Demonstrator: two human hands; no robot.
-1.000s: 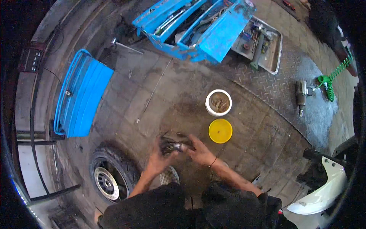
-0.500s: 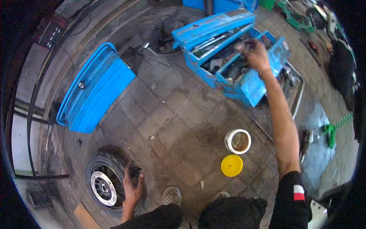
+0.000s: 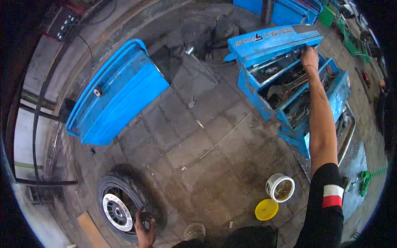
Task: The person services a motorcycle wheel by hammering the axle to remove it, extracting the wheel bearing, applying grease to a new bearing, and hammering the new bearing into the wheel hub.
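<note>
My right hand (image 3: 309, 58) reaches into the open blue metal toolbox (image 3: 253, 93) at the upper right. Its fingers are closed at the far end of the trays, and what they grip, if anything, is hidden. An adjustable wrench (image 3: 282, 91) and other metal tools lie in the trays near my wrist. My left hand (image 3: 145, 234) is low at the left, beside a wheel with a black tyre (image 3: 134, 191) and a silver brake disc (image 3: 108, 206). Thumb and fingers close round a small dark roundish part (image 3: 146, 217), too dark to name.
A closed blue toolbox (image 3: 124, 97) stands at the left. A long-handled metal tool (image 3: 202, 66) lies beyond the middle. Near my right arm are a white tub (image 3: 273, 188) of brownish stuff and a yellow lid (image 3: 266, 210). A cardboard strip (image 3: 92, 231) lies by the wheel.
My right hand has moved deeper into the toolbox, toward its far end. The view has shifted, so the toolbox and tub appear farther right. My left hand still holds the dark part beside the wheel.
</note>
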